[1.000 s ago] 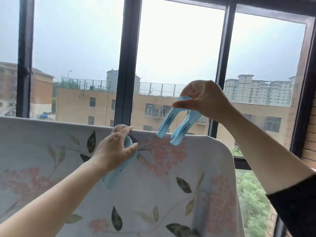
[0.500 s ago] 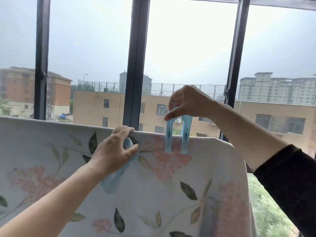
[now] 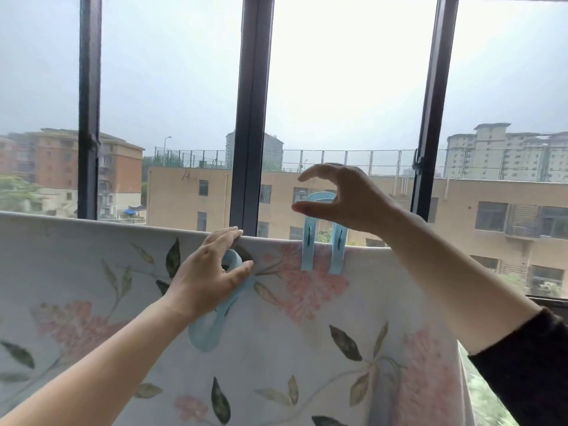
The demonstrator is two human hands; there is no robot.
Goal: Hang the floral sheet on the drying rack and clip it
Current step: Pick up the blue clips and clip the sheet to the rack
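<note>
Dark window bars [image 3: 250, 118] and tan buildings [image 3: 199, 195] stand behind; the floral sheet [image 3: 307, 348] hangs over a rail it hides, filling the lower view. A blue clip [image 3: 307, 250] straddles its top edge, right of centre; the right hand [image 3: 353, 201] hovers by the clip's loop — thumb and fingers spread apart, gripping nothing; the left hand [image 3: 209, 272] rests its fingertips on the edge, thumb pinning a second clip [image 3: 206, 333] against the cloth.
</note>
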